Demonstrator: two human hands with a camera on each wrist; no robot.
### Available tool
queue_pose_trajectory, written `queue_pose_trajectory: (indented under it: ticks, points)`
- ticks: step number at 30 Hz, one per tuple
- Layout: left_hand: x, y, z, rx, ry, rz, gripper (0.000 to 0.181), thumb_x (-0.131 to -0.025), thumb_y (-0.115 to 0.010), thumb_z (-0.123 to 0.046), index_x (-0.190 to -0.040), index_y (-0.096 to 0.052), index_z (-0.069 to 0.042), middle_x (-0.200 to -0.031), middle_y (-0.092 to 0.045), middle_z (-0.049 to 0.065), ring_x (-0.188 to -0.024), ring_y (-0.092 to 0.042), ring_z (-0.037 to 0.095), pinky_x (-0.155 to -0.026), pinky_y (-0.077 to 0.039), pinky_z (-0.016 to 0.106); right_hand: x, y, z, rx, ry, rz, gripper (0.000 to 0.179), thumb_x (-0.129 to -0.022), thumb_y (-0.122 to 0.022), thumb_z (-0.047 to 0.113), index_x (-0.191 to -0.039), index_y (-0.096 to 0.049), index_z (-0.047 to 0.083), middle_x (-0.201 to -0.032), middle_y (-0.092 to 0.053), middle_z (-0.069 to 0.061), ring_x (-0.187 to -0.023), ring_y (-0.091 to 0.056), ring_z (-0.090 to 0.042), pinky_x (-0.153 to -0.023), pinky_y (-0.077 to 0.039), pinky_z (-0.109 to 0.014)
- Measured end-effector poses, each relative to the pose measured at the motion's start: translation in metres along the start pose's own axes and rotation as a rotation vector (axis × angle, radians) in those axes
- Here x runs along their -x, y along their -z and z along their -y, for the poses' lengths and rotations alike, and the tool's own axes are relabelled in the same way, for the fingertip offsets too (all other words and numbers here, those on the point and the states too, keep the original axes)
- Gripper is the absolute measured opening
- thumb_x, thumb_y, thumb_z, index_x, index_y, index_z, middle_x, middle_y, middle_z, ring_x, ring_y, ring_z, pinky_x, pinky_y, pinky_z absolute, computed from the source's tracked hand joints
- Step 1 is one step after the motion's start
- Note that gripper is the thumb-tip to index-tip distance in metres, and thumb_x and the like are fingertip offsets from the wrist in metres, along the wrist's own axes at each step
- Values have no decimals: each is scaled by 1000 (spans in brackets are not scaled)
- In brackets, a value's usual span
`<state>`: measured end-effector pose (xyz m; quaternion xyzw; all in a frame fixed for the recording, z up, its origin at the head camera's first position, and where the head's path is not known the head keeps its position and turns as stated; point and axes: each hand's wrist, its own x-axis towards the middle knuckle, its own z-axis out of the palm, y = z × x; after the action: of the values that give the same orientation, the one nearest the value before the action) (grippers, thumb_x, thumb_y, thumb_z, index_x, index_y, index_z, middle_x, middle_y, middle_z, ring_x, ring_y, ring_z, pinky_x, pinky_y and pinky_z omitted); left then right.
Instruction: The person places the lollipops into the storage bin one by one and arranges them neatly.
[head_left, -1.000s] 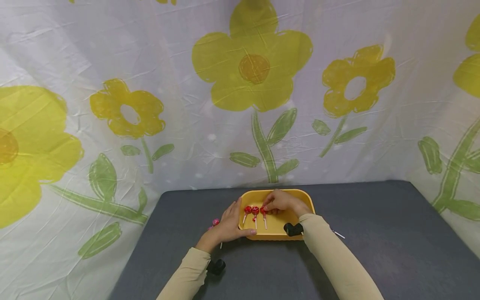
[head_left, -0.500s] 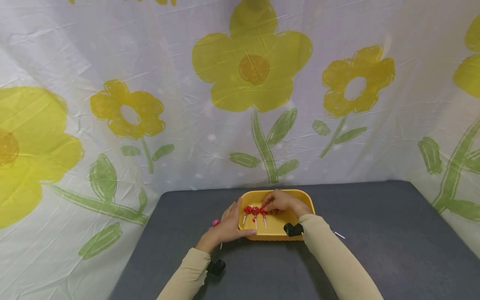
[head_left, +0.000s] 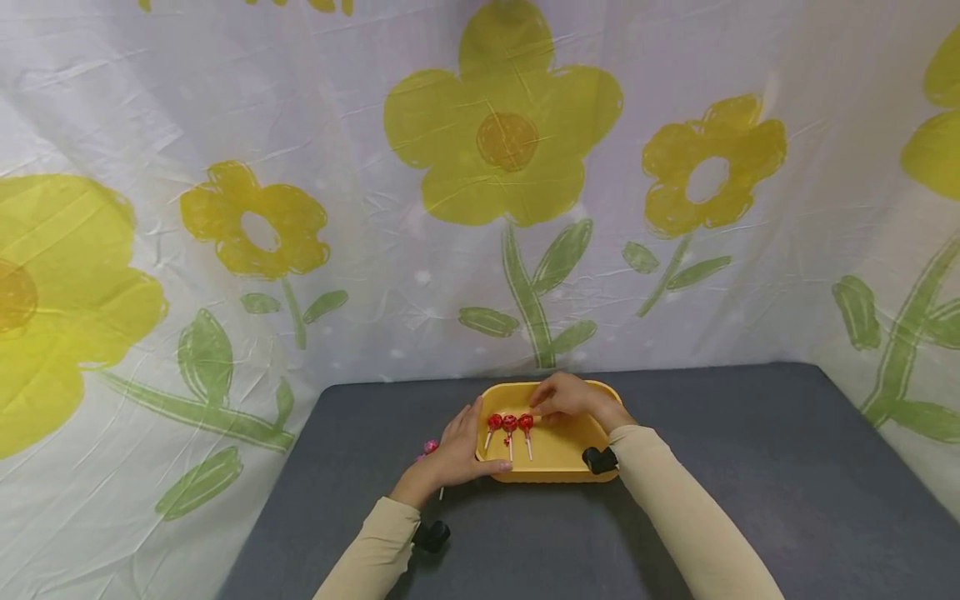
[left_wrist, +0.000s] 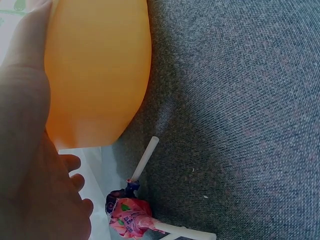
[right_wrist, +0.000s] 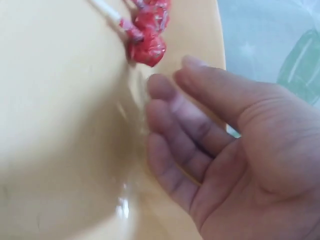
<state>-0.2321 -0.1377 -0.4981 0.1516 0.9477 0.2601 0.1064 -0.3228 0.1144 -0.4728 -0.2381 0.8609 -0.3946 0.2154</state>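
Note:
Three red-wrapped lollipops (head_left: 510,423) lie side by side in the left half of a yellow tray (head_left: 555,476), their white sticks toward the near side. The left hand (head_left: 453,454) rests against the tray's left end, fingers along the outside and thumb at the near rim. Inside the tray, the right hand (head_left: 566,397) is beside the rightmost lollipop (right_wrist: 149,50), its fingers loosely bent. A small gap shows between those fingertips and the red candy in the right wrist view, and nothing is in the hand.
Pink and dark-wrapped lollipops (left_wrist: 131,218) with white sticks lie on the grey tabletop (head_left: 712,442) just left of the tray, partly behind the left hand. A white cloth printed with yellow flowers (head_left: 507,142) hangs behind the table.
The right hand has let go of the rightmost red lollipop and shifted slightly right. A stick on the table at the right is now behind the sleeve. The left hand stays put.

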Motion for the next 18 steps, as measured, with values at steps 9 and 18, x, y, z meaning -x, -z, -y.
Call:
queue_pose_trajectory:
  ticks: [9, 18]
  points:
    - [-1, -1, 1, 4, 8, -1, 126, -77, -72, -65, -160, 5, -9, -166, -14, 20, -154, -11, 40, -122, -14, 62, 26, 27, 5, 59, 90, 20, 29, -95, -64, 12, -119, -67, -5, -97, -73, -25, -86, -68, -45, -73, -58, -43]
    - [0, -2, 2, -3, -2, -5, 128, -76, -71, -69, -160, 5, -10, -166, -15, 18, -154, -11, 39, -123, -13, 61, 63, 48, 8, 80, 146, -4, 25, -96, -62, 10, -116, -68, -4, -90, -74, -19, -70, -65, -26, -68, -56, -45]
